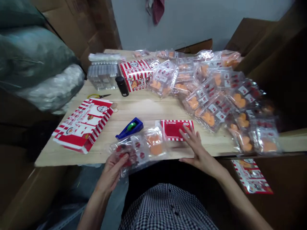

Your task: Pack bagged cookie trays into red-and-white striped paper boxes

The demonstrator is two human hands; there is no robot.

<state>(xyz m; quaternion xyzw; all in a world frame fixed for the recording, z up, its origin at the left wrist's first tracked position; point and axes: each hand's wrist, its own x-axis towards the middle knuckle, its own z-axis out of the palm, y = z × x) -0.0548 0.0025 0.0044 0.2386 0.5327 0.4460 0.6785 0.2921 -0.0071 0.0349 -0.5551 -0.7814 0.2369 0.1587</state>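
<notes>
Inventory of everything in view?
light wood table: 1, pale tan, under everything
clear plastic bags of orange pieces: many, orange and red, heaped right
red-and-white striped cardboard box: 1, red-white, back centre
flattened striped cardboard carton: 1, red-white, front left
red rectangular card: 1, red-white, under right hand
blue tape dispenser: 1, blue, centre
black cylindrical container: 1, black, beside box
yellow-handled scissors: 1, yellow, back left
clear plastic tray stack: 1, clear, back left
left hand: holds clear bag, front edge
right hand: fingers on card

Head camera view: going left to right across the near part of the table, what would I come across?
A red-and-white cardboard box → a blue tape dispenser → a red-and-white printed card → clear bags of orange pieces
</notes>
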